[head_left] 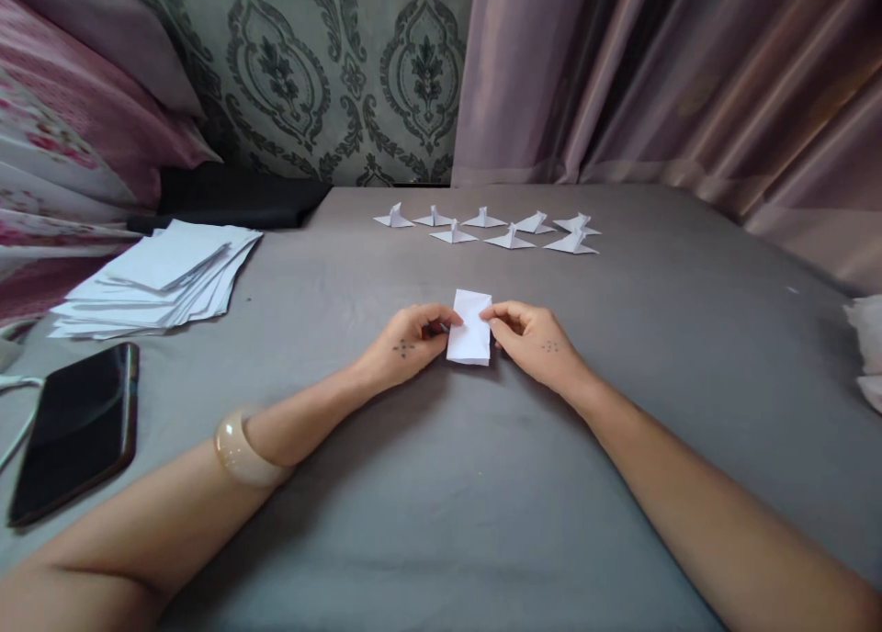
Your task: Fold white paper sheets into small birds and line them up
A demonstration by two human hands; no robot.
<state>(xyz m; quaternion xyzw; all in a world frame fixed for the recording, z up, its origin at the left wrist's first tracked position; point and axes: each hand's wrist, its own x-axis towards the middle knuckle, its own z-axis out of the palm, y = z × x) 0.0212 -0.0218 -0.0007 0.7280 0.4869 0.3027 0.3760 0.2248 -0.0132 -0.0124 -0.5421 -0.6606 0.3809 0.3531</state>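
Observation:
A small folded sheet of white paper point(470, 331) is held upright-lengthwise between my hands, just over the grey cloth surface. My left hand point(408, 343) pinches its left edge, index finger lying on the face and thumb along the side. At the opposite edge, my right hand point(529, 336) grips it between thumb and index finger. The bottom end of the paper shows more than one layer. My other fingers are curled behind it and partly hidden.
Several folded white paper figures point(511, 237) stand in two rows beyond my hands. To the left lie a stack of white paper point(158, 278), a phone point(75, 434) with a white cable point(20, 411), and black cloth point(234, 196). Curtains point(661, 81) hang behind; whitish plastic point(866, 347) sits far right.

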